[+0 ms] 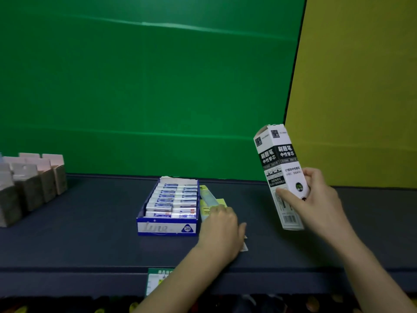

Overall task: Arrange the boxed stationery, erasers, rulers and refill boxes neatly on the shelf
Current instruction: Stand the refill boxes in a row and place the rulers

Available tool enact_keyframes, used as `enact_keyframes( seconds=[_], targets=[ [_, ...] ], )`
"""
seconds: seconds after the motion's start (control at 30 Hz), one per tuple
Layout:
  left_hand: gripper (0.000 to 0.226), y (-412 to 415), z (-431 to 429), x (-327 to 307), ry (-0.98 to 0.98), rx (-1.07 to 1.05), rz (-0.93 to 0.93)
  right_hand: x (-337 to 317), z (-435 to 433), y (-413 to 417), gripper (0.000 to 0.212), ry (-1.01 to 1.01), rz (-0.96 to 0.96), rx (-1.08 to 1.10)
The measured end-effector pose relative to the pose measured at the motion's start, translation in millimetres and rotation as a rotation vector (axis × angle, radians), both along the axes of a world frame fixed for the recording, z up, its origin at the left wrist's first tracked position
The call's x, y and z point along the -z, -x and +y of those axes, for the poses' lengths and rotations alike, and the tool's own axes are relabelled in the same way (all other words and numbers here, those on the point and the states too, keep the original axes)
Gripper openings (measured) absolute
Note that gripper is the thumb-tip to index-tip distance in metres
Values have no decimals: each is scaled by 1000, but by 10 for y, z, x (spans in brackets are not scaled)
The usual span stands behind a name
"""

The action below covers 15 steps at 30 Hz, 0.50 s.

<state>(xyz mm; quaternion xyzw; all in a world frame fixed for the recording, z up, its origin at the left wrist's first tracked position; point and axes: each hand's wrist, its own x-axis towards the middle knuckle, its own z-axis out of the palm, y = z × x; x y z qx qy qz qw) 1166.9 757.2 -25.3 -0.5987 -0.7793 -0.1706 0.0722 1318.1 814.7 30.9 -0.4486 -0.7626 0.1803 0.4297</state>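
Right grip [316, 195] clamps a refill box [278, 168] low down, tilted above the shelf [90, 240] at right, while left grip [220, 224] covers rulers [208, 199] beside the eraser box [168, 211], hold unclear; the box's top flap looks open, so tipping further could spill refills.

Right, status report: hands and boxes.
Left hand rests on ruler packs beside eraser box. Right hand grips refill box, tilted above shelf. Pink boxes far left.

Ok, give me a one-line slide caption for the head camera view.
Right hand holds a tall white-and-black refill box aloft; left hand touches yellow-green ruler packs beside the blue cardboard eraser box.
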Motion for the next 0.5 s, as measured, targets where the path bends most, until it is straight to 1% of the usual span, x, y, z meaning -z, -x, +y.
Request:
enact_keyframes(
  seconds=[0.07,0.13,0.2,0.3,0.33,0.5],
  targets=[
    [64,22,84,45,92,-100,33,14,43,-21,44,3,-13,-13],
    [71,43,114,77,140,-131,41,29,87,-34,44,9,-18,-27],
    [67,65,117,75,141,-115,-19,38,124,-38,44,15,-20,-42],
    [55,101,98,28,83,-72,-201,50,176,-32,44,17,-9,-59],
    [53,115,101,18,66,-61,-226,55,193,-25,44,17,-4,-65],
    [43,144,179,28,28,-66,-212,79,247,10,48,23,-4,-89]
  ],
)
